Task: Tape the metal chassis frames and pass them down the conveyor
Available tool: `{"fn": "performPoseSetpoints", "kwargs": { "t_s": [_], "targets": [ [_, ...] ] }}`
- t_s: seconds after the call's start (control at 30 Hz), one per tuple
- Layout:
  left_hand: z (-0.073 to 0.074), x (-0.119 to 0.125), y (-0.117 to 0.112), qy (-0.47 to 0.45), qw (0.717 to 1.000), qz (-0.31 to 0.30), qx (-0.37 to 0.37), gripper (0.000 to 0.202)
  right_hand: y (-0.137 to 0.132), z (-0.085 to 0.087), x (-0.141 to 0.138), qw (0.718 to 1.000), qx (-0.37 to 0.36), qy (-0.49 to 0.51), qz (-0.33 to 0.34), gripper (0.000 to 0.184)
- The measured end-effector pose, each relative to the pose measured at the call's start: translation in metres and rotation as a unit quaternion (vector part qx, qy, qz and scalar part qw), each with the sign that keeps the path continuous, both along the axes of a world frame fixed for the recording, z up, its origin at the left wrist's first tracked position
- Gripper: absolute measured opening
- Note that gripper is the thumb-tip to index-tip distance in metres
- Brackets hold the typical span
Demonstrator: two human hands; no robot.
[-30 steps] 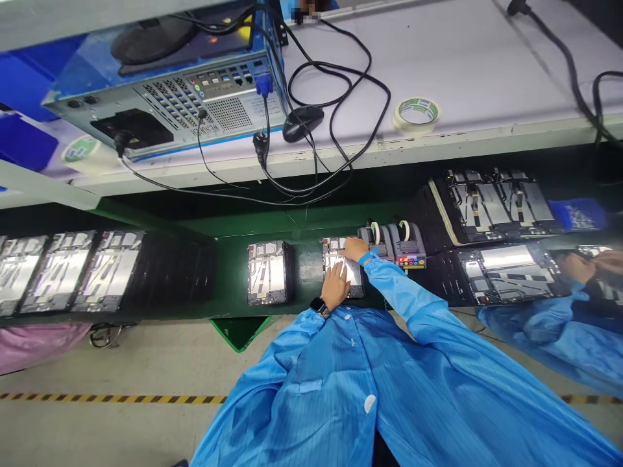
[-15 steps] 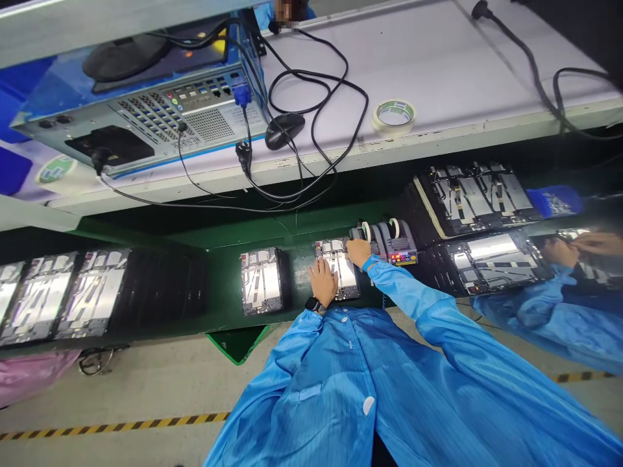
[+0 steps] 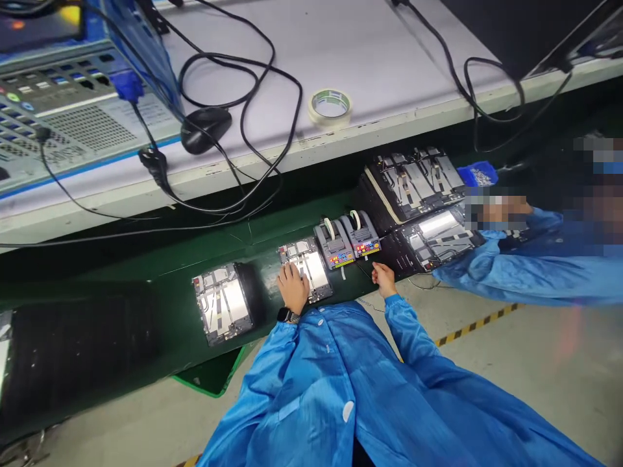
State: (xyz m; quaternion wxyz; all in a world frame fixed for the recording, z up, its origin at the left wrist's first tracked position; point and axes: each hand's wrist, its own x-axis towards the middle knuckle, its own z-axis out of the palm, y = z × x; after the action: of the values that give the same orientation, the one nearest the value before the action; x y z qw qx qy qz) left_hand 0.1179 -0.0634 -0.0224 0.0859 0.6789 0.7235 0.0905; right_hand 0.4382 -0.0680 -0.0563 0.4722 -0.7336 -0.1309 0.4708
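Note:
My left hand (image 3: 293, 290) lies flat on an opened tablet (image 3: 315, 269), fingers stretched over its silver battery and dark flex strips. My right hand (image 3: 384, 279) hangs near the bench edge, thumb and fingers pinched together. Whatever is between those fingertips, if anything, is too small to make out. Just beyond it stand two grey tape dispensers, a left one (image 3: 335, 248) and a right one (image 3: 361, 235), with lit red displays and a short white strip sticking out at the front of each. Left of my left hand sits a stack of opened tablets (image 3: 224, 305).
At the right are more tablet stacks (image 3: 413, 185) and a co-worker's blue sleeve (image 3: 511, 272). The white shelf (image 3: 379, 58) above carries a tape roll (image 3: 331, 106), a black mouse (image 3: 206, 130), loose cables and a computer case (image 3: 97, 117). A green-edged bin (image 3: 211, 376) sits below the bench.
My right hand has come away from the tablet's upper right corner, towards the bench edge right of the dispensers. My left hand stays on the tablet. The view has swung to the right.

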Motion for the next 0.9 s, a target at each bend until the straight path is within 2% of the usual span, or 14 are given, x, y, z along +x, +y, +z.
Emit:
{"fn": "performPoseSetpoints", "kwargs": {
  "t_s": [0.1, 0.2, 0.3, 0.47, 0.53, 0.7, 0.9],
  "targets": [
    [0.000, 0.002, -0.001, -0.002, 1.000, 0.005, 0.006, 0.063, 0.014, -0.010, 0.000, 0.997, 0.011, 0.077, -0.005, 0.048],
    [-0.001, 0.000, -0.001, -0.007, 1.000, 0.014, 0.009, 0.063, 0.026, -0.016, -0.006, 0.996, 0.016, 0.086, -0.007, 0.047],
    [-0.002, -0.001, 0.000, -0.011, 1.000, 0.025, 0.010, 0.063, 0.030, -0.020, -0.011, 0.999, 0.019, 0.029, 0.002, 0.044],
    [-0.005, 0.000, 0.000, -0.014, 0.999, 0.026, 0.015, 0.065, 0.017, -0.022, -0.019, 0.986, 0.002, -0.160, 0.046, 0.036],
    [-0.006, 0.000, -0.001, -0.024, 0.999, 0.029, 0.018, 0.065, 0.010, -0.021, -0.023, 0.989, 0.003, -0.144, 0.019, 0.035],
    [-0.008, -0.004, -0.001, -0.051, 0.998, 0.030, 0.016, 0.062, 0.009, -0.020, -0.033, 0.993, 0.024, -0.005, -0.113, 0.040],
    [-0.010, -0.005, -0.002, -0.060, 0.998, 0.032, 0.014, 0.059, 0.026, -0.017, -0.034, 0.982, 0.020, 0.024, -0.187, 0.038]
  ]
}}
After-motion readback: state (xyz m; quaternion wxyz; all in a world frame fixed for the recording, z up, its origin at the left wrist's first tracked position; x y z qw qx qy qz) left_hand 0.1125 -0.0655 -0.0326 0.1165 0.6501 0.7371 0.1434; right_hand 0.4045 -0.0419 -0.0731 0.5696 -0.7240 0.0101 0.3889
